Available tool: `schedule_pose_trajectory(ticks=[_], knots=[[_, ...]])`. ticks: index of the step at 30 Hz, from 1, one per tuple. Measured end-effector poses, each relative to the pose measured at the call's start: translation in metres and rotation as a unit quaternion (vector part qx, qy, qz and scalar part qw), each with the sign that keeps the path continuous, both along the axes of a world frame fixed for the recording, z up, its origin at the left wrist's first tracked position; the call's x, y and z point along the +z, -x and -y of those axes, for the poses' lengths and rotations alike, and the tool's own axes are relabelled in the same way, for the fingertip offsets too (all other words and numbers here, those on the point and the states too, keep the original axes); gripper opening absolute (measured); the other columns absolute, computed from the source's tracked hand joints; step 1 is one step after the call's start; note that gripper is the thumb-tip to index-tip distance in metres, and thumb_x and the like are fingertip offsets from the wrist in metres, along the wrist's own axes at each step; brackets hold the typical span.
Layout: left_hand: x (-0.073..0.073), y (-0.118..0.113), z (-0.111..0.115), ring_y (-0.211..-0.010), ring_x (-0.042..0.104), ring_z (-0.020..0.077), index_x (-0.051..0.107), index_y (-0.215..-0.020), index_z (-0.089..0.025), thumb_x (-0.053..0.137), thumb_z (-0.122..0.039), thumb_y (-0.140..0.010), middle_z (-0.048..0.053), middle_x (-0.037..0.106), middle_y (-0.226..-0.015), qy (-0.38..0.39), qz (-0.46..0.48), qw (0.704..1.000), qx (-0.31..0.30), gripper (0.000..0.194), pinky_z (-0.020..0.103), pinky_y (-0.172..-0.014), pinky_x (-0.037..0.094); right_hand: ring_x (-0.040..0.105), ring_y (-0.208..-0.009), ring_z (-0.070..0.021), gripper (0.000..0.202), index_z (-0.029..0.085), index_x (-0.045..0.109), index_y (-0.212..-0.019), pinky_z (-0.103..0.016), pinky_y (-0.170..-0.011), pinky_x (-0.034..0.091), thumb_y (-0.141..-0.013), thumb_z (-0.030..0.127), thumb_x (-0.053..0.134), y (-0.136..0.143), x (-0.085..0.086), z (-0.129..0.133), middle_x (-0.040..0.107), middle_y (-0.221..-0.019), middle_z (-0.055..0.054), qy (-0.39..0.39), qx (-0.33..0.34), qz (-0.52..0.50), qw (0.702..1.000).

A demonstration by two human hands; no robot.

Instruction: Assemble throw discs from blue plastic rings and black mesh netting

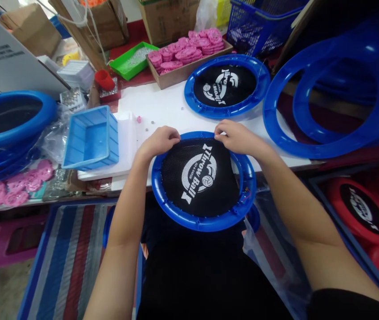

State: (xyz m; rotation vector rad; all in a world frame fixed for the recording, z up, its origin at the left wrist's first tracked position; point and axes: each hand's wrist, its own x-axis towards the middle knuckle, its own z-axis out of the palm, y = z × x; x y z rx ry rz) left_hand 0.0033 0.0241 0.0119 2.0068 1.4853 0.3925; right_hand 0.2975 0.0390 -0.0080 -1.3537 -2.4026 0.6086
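Worktable crowded with blue rings, cardboard boxes

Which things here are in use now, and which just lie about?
In use: left hand and right hand pressing the black mesh at the blue ring.
Lying about: finished disc, light blue tray, pink parts box, green tray.

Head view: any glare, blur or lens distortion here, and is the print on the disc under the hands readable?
Head view: sharp at centre, where the white print on the black mesh of the blue plastic ring reads clearly between the left hand and right hand; wide-angle bending stretches the large blue plastic hoops at the right edge, which show small glare spots; light is even, shadows soft.
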Motion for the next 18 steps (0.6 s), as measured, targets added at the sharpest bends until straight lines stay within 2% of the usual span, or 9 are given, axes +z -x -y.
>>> schedule_pose_trajectory(ticks=[2,5,11,14,18], knots=[[0.006,-0.002,-0.007,-0.070,0.069,0.0181,0.076,-0.085,-0.019,0.063,-0.015,-0.086,0.006,0.077,-0.084,0.056,-0.009,0.998,-0.003,0.013,0.034,-0.072,0.059,0.064,-0.106,-0.0284,0.018,0.020,0.070,-0.087,-0.044,-0.100,0.052,-0.096,0.023,0.055,-0.001,0.002,-0.004,0.070,-0.110,-0.014,0.005,0.014,0.026,1.000],[0.016,-0.008,-0.019,-0.071,0.070,0.0202,0.076,-0.083,-0.017,0.068,-0.013,-0.080,0.007,0.076,-0.084,0.126,-0.033,0.991,-0.001,0.009,0.033,-0.067,0.057,0.064,-0.103,-0.0280,0.018,0.019,0.069,-0.087,-0.044,-0.097,0.051,-0.097,0.022,0.054,-0.003,0.004,-0.009,0.069,-0.109,-0.014,0.021,0.026,0.051,0.998],[0.025,-0.021,-0.033,-0.074,0.073,0.0248,0.077,-0.073,-0.016,0.070,-0.005,-0.071,0.008,0.074,-0.075,0.169,-0.068,0.983,0.005,0.013,0.038,-0.070,0.058,0.064,-0.098,-0.0274,0.016,0.020,0.070,-0.087,-0.044,-0.093,0.053,-0.096,0.025,0.058,-0.008,0.001,-0.015,0.068,-0.107,-0.013,0.030,0.032,0.041,0.998],[0.022,-0.018,-0.032,-0.067,0.072,0.0232,0.080,-0.076,-0.016,0.070,-0.004,-0.072,0.007,0.074,-0.074,0.145,-0.082,0.986,-0.013,0.016,0.039,-0.069,0.057,0.063,-0.097,-0.0276,0.017,0.020,0.070,-0.086,-0.045,-0.093,0.053,-0.096,0.026,0.058,-0.008,-0.006,-0.014,0.067,-0.105,-0.013,0.015,0.025,0.041,0.999],[0.009,-0.003,-0.025,-0.061,0.068,0.0179,0.082,-0.084,-0.016,0.066,-0.009,-0.079,0.006,0.076,-0.074,0.037,-0.043,0.995,-0.078,0.019,0.034,-0.068,0.055,0.063,-0.094,-0.0263,0.017,0.020,0.070,-0.088,-0.044,-0.092,0.055,-0.098,0.026,0.057,-0.006,-0.017,-0.007,0.065,-0.108,-0.013,-0.017,0.013,0.037,0.999]])
